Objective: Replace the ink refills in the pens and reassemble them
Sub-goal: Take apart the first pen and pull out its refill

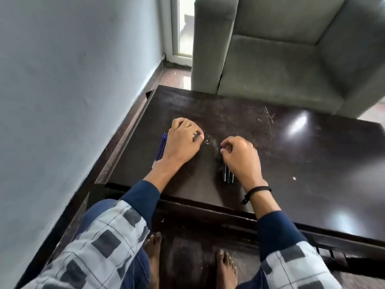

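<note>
Beyond checked sleeves (pixel 100 236), left hand (pixel 183 140) pinching small grey part (pixel 196 136) beside blue refills (pixel 162 150), right hand (pixel 239 157) curled over dark pens (pixel 228 176) near table (pixel 312 163) edge, grip unclear, with likely hazards of part slipping from pinch or nudged pens rolling off.

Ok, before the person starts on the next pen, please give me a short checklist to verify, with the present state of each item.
1. Blue refills in reach of the left hand: ok, they lie on the dark table right beside it.
2. Dark pens in reach of the right hand: ok, they lie partly under it.
3. Refills and pens kept apart: ok, one group by each hand.
4. Left hand holds a small part: cannot tell, its fingertips meet but the spot is blurred.
5. Right hand grips a pen: cannot tell, its curled fingers hide the pens' far ends.
</note>
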`<state>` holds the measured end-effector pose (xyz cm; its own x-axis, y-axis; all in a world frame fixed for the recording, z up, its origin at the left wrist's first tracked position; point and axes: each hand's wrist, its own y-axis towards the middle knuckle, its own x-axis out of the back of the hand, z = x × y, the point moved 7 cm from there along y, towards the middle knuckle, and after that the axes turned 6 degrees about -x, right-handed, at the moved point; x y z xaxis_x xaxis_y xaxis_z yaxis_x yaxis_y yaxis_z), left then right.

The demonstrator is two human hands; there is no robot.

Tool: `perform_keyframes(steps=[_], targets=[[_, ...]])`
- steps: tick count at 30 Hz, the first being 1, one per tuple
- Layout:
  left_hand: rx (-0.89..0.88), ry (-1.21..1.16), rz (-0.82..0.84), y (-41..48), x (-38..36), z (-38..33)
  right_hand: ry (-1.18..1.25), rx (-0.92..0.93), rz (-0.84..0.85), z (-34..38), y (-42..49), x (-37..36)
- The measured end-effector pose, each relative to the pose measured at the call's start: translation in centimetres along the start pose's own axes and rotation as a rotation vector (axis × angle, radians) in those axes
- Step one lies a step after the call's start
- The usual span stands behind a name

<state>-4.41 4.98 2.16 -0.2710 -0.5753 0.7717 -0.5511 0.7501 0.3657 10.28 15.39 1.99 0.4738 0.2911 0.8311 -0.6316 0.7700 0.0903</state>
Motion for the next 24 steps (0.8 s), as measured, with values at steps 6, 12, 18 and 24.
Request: perform_keyframes(steps=[6, 12, 18, 24], targets=[[0.068, -0.084, 0.009, 0.8, 0.4, -0.1, -0.137, -0.018, -0.083, -0.4, -0.9, 0.2], [0.037, -0.065, 0.098, 0.0, -1.0, 0.5, -0.265, 0.026, -0.031, 0.1, -0.5, -1.1], [0.044, -0.099, 0.087, 0.7, 0.5, 1.1, -0.223, 0.053, 0.037, 0.6, -1.0, -2.1], [0.039, -0.115, 0.107, 1.1, 0.9, 0.8, -0.178, 0.073, 0.026, 1.7, -1.6, -2.8]])
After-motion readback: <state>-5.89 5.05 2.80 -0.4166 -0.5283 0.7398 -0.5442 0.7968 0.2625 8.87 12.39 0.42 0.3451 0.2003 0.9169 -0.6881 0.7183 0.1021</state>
